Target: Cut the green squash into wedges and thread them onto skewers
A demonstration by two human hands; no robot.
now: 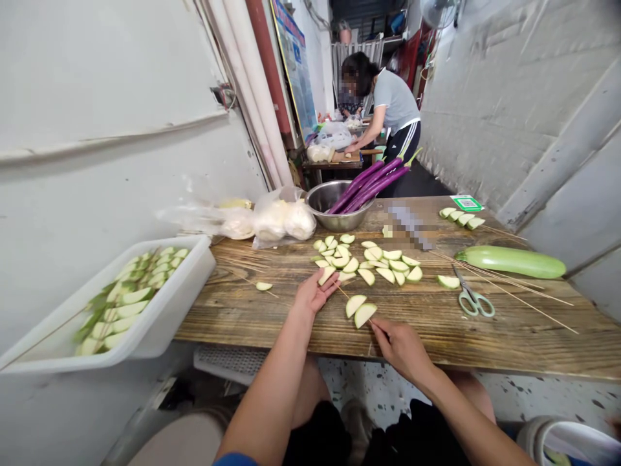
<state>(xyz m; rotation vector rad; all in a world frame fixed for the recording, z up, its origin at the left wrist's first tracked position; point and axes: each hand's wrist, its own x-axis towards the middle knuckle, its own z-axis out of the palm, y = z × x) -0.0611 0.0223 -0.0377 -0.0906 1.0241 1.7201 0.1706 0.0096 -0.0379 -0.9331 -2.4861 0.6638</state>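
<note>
My right hand [400, 346] pinches the lower end of a thin wooden skewer [343, 292]. Two half-moon zucchini slices [365, 315] are threaded on that skewer, held low over the table's near edge. My left hand [316, 292] has a zucchini slice [326, 274] at its thumb and fingertips, close to the skewer's far end. Just beyond it lies a loose pile of cut zucchini slices [385, 275], pale inside with green skin. A single slice [263, 286] rests on the wood left of my left hand.
On the wooden table [310, 330] are a whole zucchini [512, 261], scissors [473, 301], loose skewers [519, 281] and a steel bowl [339, 220] with purple eggplants [371, 184]. A white tub [194, 265] of skewered slices stands left, near bagged food [284, 219]. A person [395, 103] works behind.
</note>
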